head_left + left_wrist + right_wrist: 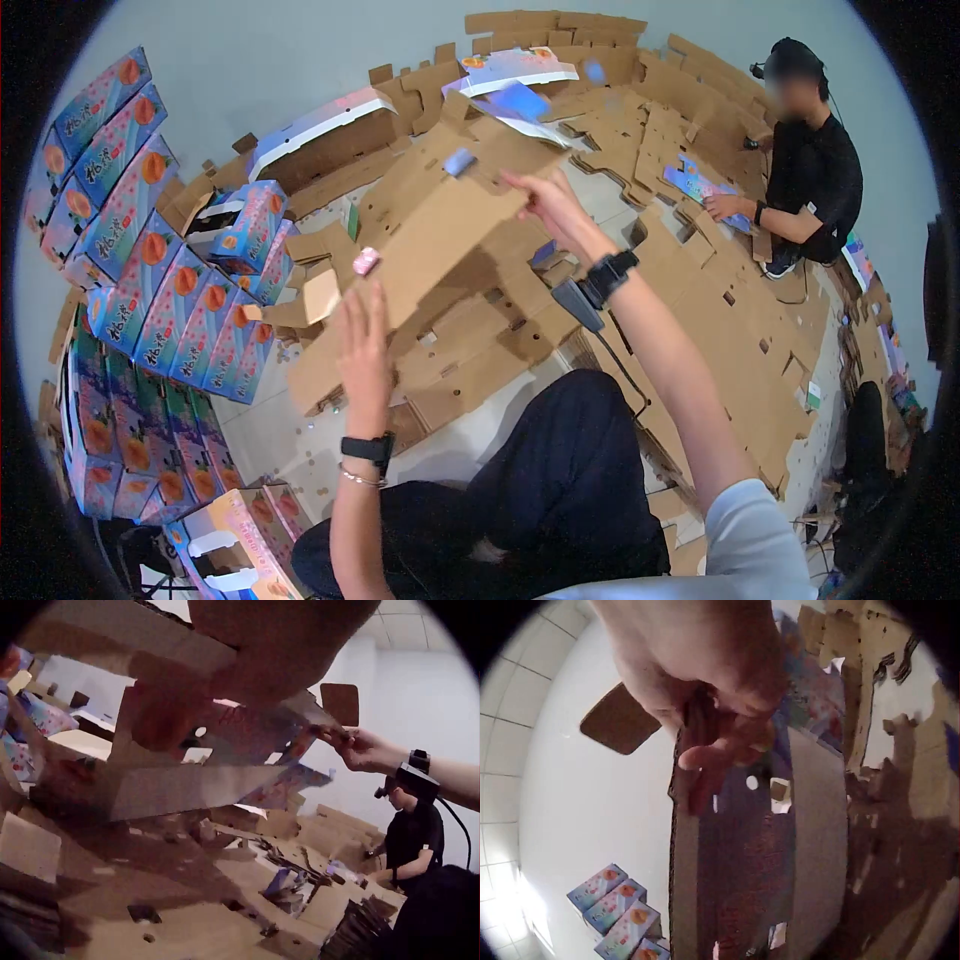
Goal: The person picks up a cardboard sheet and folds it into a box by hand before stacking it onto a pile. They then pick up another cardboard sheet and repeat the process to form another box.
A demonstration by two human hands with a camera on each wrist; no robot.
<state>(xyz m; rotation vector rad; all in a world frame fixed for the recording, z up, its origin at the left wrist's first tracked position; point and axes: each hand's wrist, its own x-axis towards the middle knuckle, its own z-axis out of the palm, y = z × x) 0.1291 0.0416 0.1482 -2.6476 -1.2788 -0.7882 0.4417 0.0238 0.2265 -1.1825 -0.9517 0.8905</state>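
Note:
Both hands hold a long, flattened cardboard box (440, 230) tilted above the floor, its plain brown face up in the head view. Small blue (459, 162) and pink tabs (367, 262) stand out from that face. My left hand (365, 345) grips the near edge toward the left end, fingers over the brown face, thumb hidden. At the far right end, my right hand (555, 205) pinches the edge between thumb and fingers. From below, the right wrist view shows the underside (742, 855) with red lettering and cut holes, and a rounded brown flap (622, 720) sticking out.
Printed fruit boxes (150, 250) are stacked at the left, with an open box (235, 550) near my left knee. Flattened cardboard (680, 330) covers the floor ahead and right. Another person (815, 170) crouches at the back right, holding a printed cardboard piece (710, 190).

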